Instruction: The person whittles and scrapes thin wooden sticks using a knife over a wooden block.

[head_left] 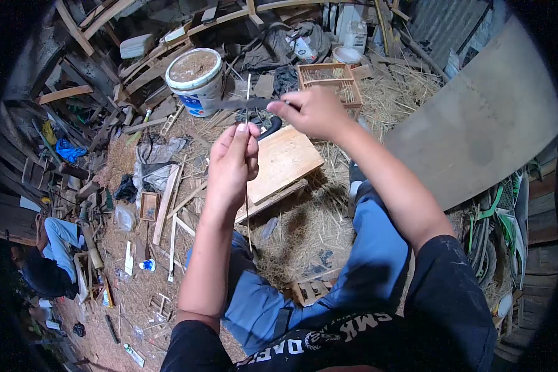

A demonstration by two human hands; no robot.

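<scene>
My left hand (232, 155) is closed around a thin wooden stick (248, 87), which stands roughly upright, its lower end reaching down past my wrist. In my right hand (319, 113) is a knife, gripped by its handle. The dark knife blade (232, 104) points left and crosses the stick just above my left thumb; whether it touches the stick I cannot tell. Below the hands is a low wooden bench (288, 158) with a pale flat top. A black curved object (273, 126) lies at its far edge, partly hidden by my left hand.
A white bucket (195, 84) stands beyond my left hand, a small wooden slatted cage (332, 80) beyond my right. A large grey board (471, 118) leans at right, near a green and white motorbike (505, 217). Another person (49, 260) sits far left. Straw and wood scraps cover the floor.
</scene>
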